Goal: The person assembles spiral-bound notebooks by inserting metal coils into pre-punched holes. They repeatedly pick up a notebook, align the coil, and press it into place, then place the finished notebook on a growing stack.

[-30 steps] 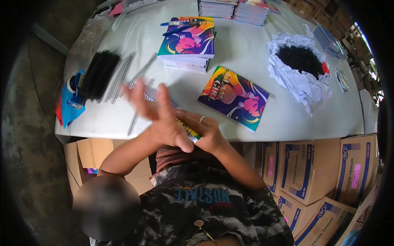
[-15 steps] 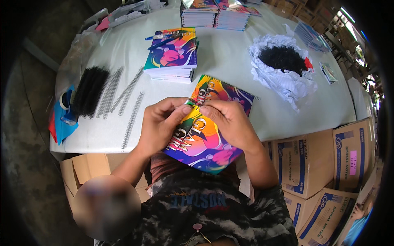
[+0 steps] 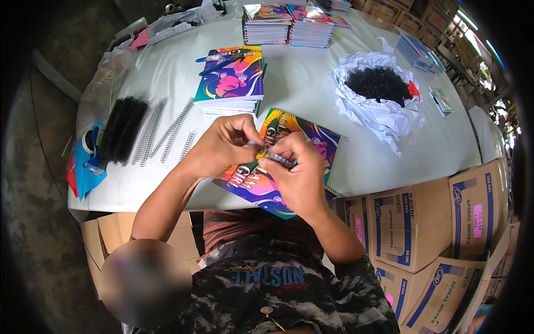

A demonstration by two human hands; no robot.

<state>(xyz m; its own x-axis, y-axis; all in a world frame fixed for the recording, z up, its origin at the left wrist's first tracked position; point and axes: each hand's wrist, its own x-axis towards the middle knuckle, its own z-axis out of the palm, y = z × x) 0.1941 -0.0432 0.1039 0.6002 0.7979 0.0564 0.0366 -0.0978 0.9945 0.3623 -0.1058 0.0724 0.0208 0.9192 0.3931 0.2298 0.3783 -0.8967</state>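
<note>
A spiral notebook (image 3: 245,181) with a purple, orange and pink cover is between my hands at the table's near edge, tilted, its bound edge uppermost. My left hand (image 3: 222,146) is closed in a pinch at the end of that edge, near the coil's tip, which the fingers hide. Farther right, my right hand (image 3: 300,177) grips the same edge with thumb and fingers, and the spiral coil (image 3: 278,157) shows between them. Just beyond, a second notebook (image 3: 328,143) with the same cover lies on the table, partly hidden by my right hand.
Loose wire coils (image 3: 150,131) and a bundle of black coils (image 3: 123,129) lie at left, beside tape on blue material (image 3: 92,172). A notebook stack (image 3: 229,89) bears pens. More stacks (image 3: 267,29) stand at the back. Crumpled wrapping (image 3: 378,125) holds black scraps (image 3: 378,84). Cartons (image 3: 417,222) stand at right.
My right hand has shifted right and down along the bound edge, baring more coil. The left hand has risen slightly, its forearm now covering part of a loose coil. The notebook has tilted.
</note>
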